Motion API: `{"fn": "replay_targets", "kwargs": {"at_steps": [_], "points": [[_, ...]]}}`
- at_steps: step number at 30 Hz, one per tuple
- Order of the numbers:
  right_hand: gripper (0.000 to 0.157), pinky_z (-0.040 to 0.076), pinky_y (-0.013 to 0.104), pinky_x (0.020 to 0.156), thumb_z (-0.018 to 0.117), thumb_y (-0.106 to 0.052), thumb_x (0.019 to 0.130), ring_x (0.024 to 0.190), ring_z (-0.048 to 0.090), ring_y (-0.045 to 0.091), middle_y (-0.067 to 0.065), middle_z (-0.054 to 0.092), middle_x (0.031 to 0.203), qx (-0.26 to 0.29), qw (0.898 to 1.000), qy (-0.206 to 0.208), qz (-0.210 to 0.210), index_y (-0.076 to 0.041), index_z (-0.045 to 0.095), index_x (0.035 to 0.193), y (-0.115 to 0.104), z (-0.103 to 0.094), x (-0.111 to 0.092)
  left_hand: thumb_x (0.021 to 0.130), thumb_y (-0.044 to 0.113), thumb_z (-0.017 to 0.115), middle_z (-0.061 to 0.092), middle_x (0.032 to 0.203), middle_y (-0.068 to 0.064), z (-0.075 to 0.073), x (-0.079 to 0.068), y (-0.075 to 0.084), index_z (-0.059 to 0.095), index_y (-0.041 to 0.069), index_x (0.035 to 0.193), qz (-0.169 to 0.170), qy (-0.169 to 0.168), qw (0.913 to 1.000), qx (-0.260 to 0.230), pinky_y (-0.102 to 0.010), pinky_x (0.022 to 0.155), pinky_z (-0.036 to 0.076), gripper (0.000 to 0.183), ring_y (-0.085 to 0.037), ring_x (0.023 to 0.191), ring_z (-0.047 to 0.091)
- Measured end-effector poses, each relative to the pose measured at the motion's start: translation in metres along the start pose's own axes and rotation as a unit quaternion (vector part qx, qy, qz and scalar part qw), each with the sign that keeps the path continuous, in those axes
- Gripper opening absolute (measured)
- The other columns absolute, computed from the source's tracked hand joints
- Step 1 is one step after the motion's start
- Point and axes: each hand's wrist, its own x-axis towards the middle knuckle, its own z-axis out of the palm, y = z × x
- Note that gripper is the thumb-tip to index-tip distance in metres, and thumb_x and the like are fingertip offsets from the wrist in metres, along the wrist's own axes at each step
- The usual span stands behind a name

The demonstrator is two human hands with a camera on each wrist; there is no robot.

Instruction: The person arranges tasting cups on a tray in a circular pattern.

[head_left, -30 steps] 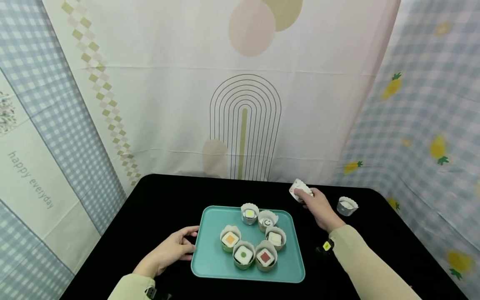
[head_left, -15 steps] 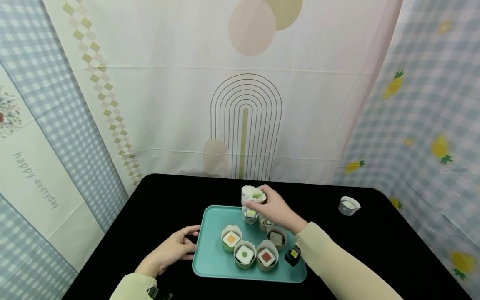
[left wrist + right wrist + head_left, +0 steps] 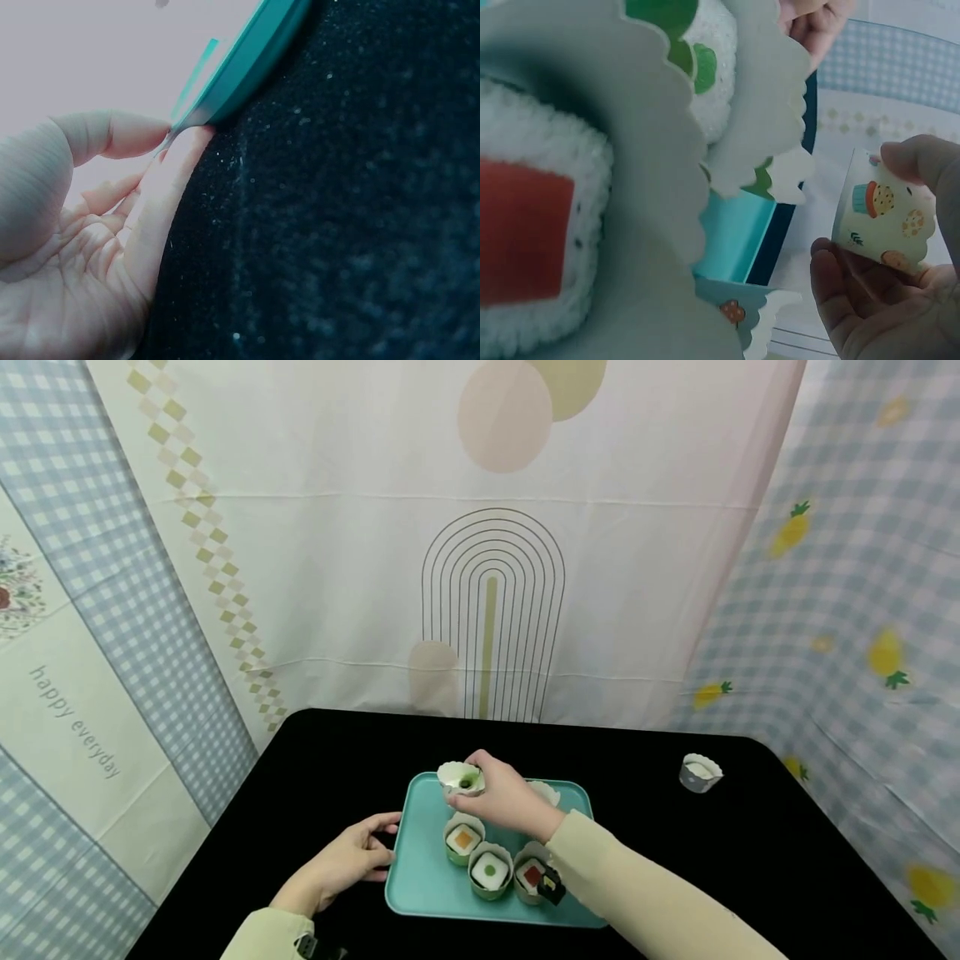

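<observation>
My right hand [image 3: 504, 793] holds a white paper baking cup [image 3: 885, 214], printed with little cupcakes, over the far left part of the turquoise tray [image 3: 420, 893]. Something green with a dark spot shows inside it. At the tray's left edge, thumb and finger of my left hand [image 3: 341, 860] pinch the rim. Sushi pieces in paper cups stand on the tray: an orange-centred one [image 3: 463, 837], a green-centred one [image 3: 490, 870] and a red-centred one [image 3: 530, 875], partly covered by the wrist camera. Behind my right hand, a scalloped cup rim [image 3: 545, 792] shows; other cups are hidden.
Another paper cup with white contents [image 3: 701, 772] stands apart on the right of the black table [image 3: 360, 743]. A patterned cloth [image 3: 345, 568] hangs behind the table, and checked cloths hang at both sides.
My right hand has carried the paper cup from right of the tray, past its far edge, to above its far left part. The left hand has stayed at the rim.
</observation>
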Motion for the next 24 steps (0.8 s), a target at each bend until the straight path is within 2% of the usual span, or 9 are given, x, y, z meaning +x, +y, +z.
{"fn": "replay_targets", "kwargs": {"at_steps": [6,10,24], "points": [[0.05,0.051,0.027,0.064,0.07,-0.039,0.088,0.075,0.058,0.01,-0.001,0.059,0.098,-0.038,0.999,0.017,0.013,-0.011,0.051,0.125,0.0,0.009,0.005,0.088,0.007,0.065,0.044,0.132,-0.016,0.0,-0.001,0.0,0.04,0.006,0.146,0.003,-0.001,1.0,-0.001,-0.041,0.076,0.056,0.063,-0.025,0.09,0.057],[0.048,0.05,0.027,0.063,0.07,-0.037,0.089,0.075,0.057,0.01,0.0,0.058,0.098,-0.054,0.998,0.012,0.017,-0.01,0.05,0.124,0.001,0.013,0.007,0.088,0.007,0.065,0.044,0.131,-0.016,0.0,-0.001,0.0,0.04,0.005,0.146,0.003,0.001,1.0,-0.002,-0.041,0.076,0.056,0.064,-0.025,0.09,0.058],[0.052,0.05,0.028,0.057,0.068,-0.037,0.09,0.068,0.058,0.01,-0.003,0.058,0.089,-0.04,0.999,-0.016,0.012,-0.008,0.048,0.128,-0.004,0.017,0.003,0.087,0.007,0.065,0.045,0.131,-0.016,0.0,0.0,-0.001,0.04,0.005,0.146,0.007,0.002,1.0,0.0,-0.041,0.076,0.056,0.064,-0.025,0.091,0.058]]}}
